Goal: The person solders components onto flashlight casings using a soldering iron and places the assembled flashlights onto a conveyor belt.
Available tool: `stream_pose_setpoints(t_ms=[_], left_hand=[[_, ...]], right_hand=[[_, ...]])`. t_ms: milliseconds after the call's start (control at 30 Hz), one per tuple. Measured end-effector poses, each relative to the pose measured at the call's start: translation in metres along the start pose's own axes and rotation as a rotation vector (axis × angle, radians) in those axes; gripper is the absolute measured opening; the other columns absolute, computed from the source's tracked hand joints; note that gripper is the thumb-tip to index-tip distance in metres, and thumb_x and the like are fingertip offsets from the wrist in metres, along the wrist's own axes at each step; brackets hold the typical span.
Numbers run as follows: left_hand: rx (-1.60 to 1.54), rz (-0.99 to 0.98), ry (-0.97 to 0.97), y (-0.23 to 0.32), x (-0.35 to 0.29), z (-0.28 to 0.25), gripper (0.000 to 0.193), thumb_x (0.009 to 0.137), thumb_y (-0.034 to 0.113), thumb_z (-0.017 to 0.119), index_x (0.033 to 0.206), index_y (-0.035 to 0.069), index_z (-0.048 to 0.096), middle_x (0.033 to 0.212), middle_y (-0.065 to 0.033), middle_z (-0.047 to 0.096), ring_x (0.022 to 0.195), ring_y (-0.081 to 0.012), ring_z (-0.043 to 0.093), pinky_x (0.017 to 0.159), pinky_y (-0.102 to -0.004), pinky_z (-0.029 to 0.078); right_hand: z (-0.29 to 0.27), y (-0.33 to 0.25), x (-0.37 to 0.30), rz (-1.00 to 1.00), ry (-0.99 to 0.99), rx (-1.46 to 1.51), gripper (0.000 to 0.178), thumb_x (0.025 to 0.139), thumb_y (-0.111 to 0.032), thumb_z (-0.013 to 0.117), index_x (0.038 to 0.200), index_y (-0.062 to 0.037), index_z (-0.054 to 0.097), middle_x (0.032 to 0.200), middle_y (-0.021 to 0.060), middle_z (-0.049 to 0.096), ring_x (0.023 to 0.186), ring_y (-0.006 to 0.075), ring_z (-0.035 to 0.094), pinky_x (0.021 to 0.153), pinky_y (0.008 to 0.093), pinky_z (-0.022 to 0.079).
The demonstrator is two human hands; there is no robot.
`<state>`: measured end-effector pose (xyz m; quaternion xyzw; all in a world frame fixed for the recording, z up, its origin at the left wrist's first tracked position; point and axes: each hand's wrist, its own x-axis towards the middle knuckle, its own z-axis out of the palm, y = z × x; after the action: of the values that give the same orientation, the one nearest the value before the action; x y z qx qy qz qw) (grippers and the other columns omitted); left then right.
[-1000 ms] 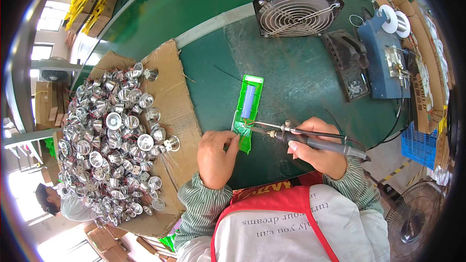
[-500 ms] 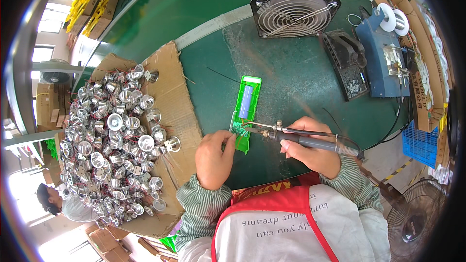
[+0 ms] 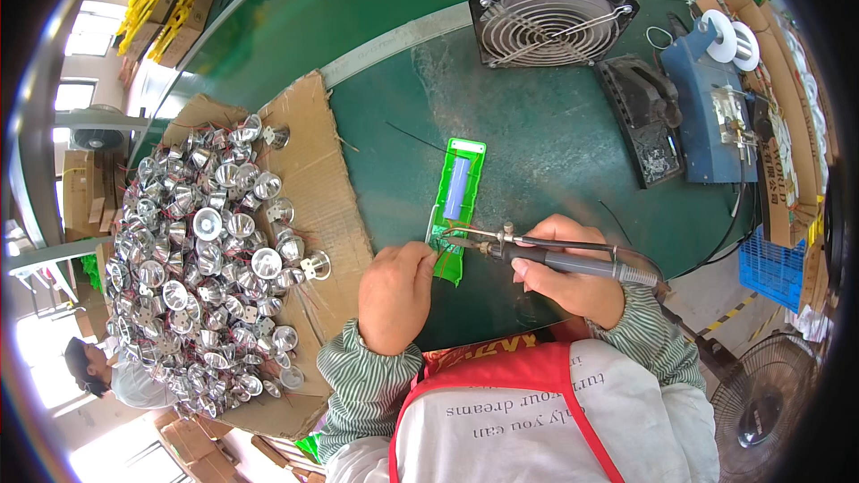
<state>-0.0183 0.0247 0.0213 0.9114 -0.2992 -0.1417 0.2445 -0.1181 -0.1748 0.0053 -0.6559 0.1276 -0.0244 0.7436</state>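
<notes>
My right hand [image 3: 586,291] is wrapped round the grey handle of a soldering iron [image 3: 577,262], which has a thin metal feed tube along its top. The iron's tip points left and meets a small green circuit board [image 3: 438,234] in a bright green plastic housing [image 3: 473,168]. A purple-blue cylindrical battery [image 3: 457,190] lies in that housing. At the board's left edge my left hand [image 3: 392,297] pinches thumb and forefinger together. What they hold is hidden; thin red wires show beside the fingertips. A black wire runs out from the housing's upper left.
To the left, a cardboard box [image 3: 327,188] is heaped with silver reflector cups [image 3: 208,224]. A square metal-grilled fan [image 3: 553,31] stands at the back. On the right are a black iron stand [image 3: 640,121], a blue solder feeder [image 3: 707,112] with white spools and a blue crate [image 3: 771,268].
The left fingers have shifted slightly at the board's edge, and the iron's tip has moved slightly left over the board. Both hands keep their grips.
</notes>
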Motion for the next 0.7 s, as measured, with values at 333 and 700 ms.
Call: stream_pose_setpoints(t_ms=[333, 700], left_hand=[[-0.013, 0.018, -0.008, 0.0019, 0.0010, -0.0023, 0.009, 0.082, 0.010, 0.056, 0.083, 0.002, 0.058, 0.071, -0.0151, 0.058, 0.069, -0.0328, 0.055, 0.060, -0.0409, 0.042], [-0.008, 0.029, -0.004, 0.0019, 0.0006, -0.0012, 0.008, 0.082, 0.010, 0.056, 0.082, 0.002, 0.058, 0.071, -0.0148, 0.058, 0.068, -0.0321, 0.055, 0.060, -0.0404, 0.043]], right_hand=[[0.0024, 0.0043, 0.0032, 0.001, -0.004, -0.031, 0.015, 0.074, -0.007, 0.066, 0.083, -0.0009, 0.057, 0.068, 0.0057, 0.063, 0.061, 0.0098, 0.061, 0.054, 0.0244, 0.048], [-0.0057, -0.0049, -0.0032, 0.036, 0.008, 0.056, 0.014, 0.078, -0.005, 0.063, 0.087, 0.0019, 0.055, 0.071, 0.0077, 0.065, 0.063, 0.0110, 0.063, 0.054, 0.0243, 0.050]])
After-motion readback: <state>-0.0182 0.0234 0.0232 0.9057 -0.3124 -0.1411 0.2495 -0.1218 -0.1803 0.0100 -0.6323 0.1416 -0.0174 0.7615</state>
